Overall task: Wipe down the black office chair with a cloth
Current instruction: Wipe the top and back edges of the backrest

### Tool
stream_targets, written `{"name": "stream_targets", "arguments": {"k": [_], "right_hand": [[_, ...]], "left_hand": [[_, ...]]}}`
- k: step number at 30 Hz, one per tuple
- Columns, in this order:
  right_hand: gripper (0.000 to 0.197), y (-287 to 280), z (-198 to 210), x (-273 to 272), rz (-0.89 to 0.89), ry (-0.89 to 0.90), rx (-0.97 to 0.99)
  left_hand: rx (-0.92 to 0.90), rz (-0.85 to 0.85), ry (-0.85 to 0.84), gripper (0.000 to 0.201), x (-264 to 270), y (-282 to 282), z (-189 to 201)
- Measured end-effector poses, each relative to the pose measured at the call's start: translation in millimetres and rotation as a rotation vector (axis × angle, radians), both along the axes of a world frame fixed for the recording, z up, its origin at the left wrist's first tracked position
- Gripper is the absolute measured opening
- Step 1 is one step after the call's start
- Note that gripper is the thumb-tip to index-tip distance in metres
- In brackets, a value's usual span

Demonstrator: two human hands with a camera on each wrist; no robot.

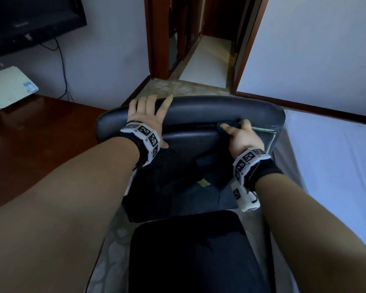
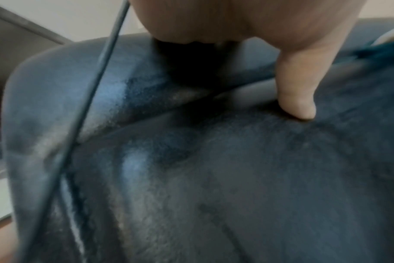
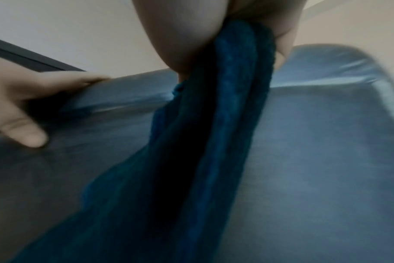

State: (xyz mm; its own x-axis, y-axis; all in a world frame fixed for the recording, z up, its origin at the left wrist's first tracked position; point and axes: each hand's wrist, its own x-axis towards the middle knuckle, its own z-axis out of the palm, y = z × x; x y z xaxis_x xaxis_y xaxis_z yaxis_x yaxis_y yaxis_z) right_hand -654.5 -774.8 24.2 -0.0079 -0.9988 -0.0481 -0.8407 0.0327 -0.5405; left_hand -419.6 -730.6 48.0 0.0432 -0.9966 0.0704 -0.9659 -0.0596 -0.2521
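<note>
Smooth, faintly glossy black leather-like chair back [image 1: 199, 111], fuzzy blue terry cloth [image 3: 225, 124], polished reddish wood desk [image 1: 40, 127]

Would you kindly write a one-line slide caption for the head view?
Left hand grips the chair back; right hand holds a cloth against it.

Counting now: one black office chair [image 1: 199, 111], one cloth [image 3: 225, 124], two hands showing, left hand [image 1: 145, 115] and right hand [image 1: 244, 138], wearing two marker wristbands [image 1: 143, 137] [image 1: 249, 159]. Also seeing one wall screen [image 1: 30, 15], one white box [image 1: 9, 87], one wooden desk [image 1: 40, 127].
</note>
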Motion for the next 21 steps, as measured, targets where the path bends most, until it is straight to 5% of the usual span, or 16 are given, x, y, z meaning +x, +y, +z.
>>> {"name": "stream_targets", "arguments": {"k": [5, 11, 17, 21], "right_hand": [[0.036, 1.5, 8.6, 4.9, 0.033, -0.009, -0.055], [0.036, 26.4, 2.4, 59.0, 0.28, -0.007, -0.04], [0.049, 10.2, 12.6, 27.5, -0.012, -0.208, 0.012], [0.042, 15.2, 20.6, 49.5, 0.069, -0.151, -0.021]], "left_hand": [[-0.015, 0.041, -0.024, 0.127, 0.1, 1.4, -1.6], [-0.025, 0.067, -0.005, 0.127, 4.5, 7.8, -4.8], [-0.012, 0.049, -0.003, 0.126, 3.1, 9.2, -2.2], [-0.013, 0.079, -0.026, 0.128, 2.0, 8.5, -4.5]]}}
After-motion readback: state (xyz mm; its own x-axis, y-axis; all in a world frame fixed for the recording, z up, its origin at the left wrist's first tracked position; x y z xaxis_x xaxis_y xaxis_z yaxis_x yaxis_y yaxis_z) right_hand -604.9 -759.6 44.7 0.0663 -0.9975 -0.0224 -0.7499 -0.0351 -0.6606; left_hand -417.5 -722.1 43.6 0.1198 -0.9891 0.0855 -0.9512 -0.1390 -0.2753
